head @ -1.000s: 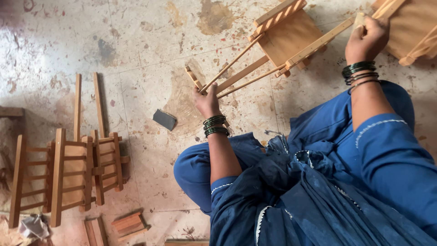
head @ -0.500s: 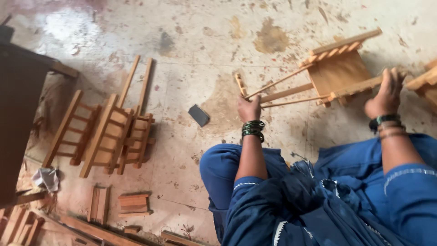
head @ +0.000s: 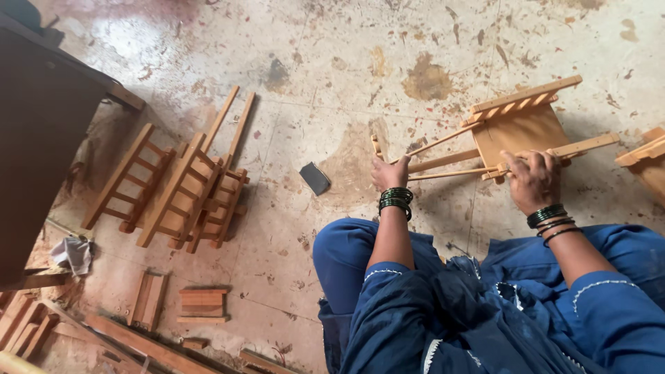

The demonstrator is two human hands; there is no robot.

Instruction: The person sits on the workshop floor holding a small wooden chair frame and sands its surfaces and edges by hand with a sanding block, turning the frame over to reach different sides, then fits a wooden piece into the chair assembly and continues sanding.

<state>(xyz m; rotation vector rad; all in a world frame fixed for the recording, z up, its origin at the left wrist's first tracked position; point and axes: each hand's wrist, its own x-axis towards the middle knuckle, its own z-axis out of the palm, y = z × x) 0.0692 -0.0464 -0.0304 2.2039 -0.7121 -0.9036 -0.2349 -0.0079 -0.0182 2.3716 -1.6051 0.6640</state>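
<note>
In the head view, the left hand [head: 388, 173] is closed around the leg ends of a small wooden easel [head: 509, 135], which lies on the stained floor [head: 332, 76] in front of the knees. The right hand [head: 532, 181] grips its lower crossbar, fingers wrapped over it. To do the step well, I think both grips should stay firm and the thin legs parallel. A stack of finished easels [head: 180, 187] lies well apart, with a dark sanding block [head: 315, 178] between.

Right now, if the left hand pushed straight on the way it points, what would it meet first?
The left hand grips the end of the wooden easel frame and points up-picture. Past that short end piece, only bare stained floor shows ahead. The way looks free, though depth is hard to judge.
</note>
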